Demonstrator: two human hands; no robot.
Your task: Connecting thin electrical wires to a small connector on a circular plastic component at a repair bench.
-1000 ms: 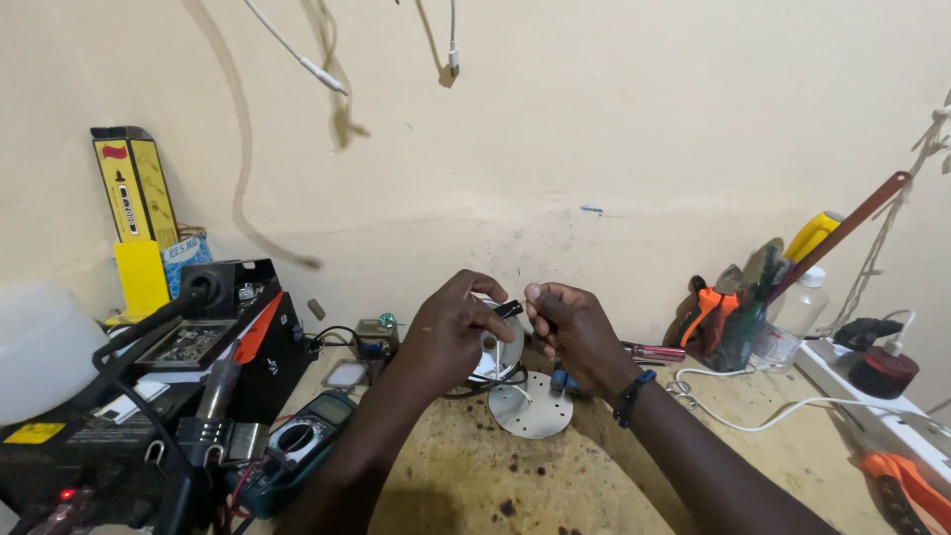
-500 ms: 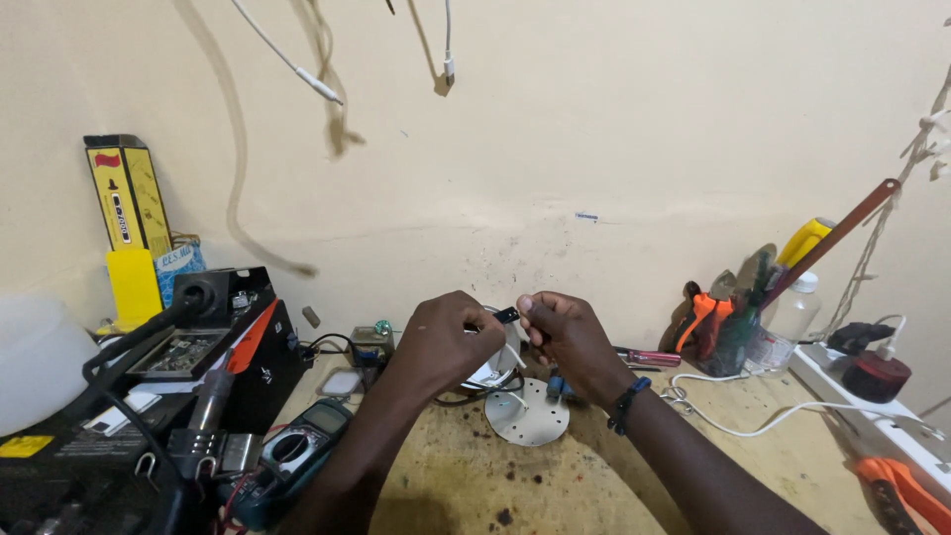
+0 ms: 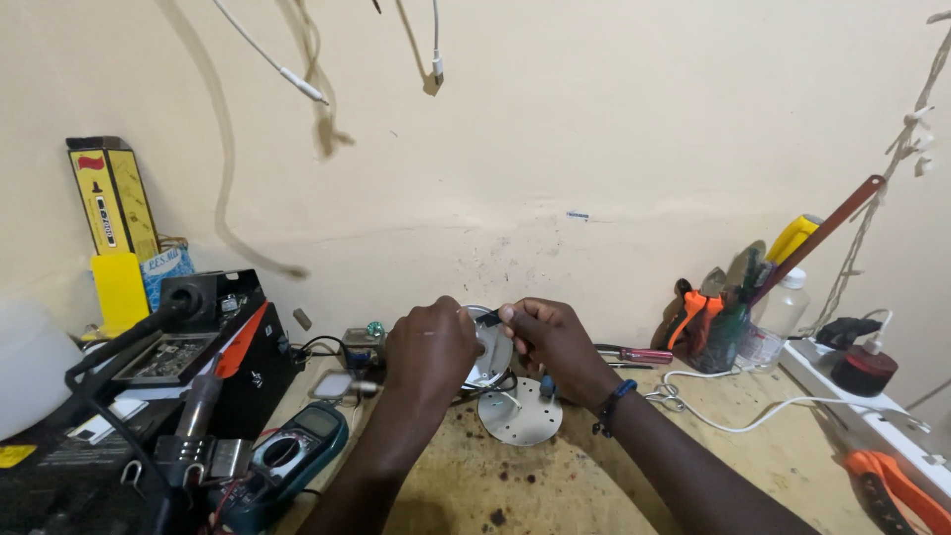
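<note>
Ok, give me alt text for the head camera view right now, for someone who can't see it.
Two bare hands, left hand and right hand, hold a round silver shell above a perforated metal disc lying on a stained workbench. A multimeter lies left; a tool cup stands right.

left hand (image 3: 431, 347) and right hand (image 3: 550, 342) lowered slightly, closer over round metal part (image 3: 490, 357)

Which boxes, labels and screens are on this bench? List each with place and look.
Tall box: far left against the wall, upright, yellow with black edges.
Small box: beside it, blue and white.
Meter: lower left on the bench, teal, grey screen.
Sticker: left edge, yellow, on black equipment.
</note>
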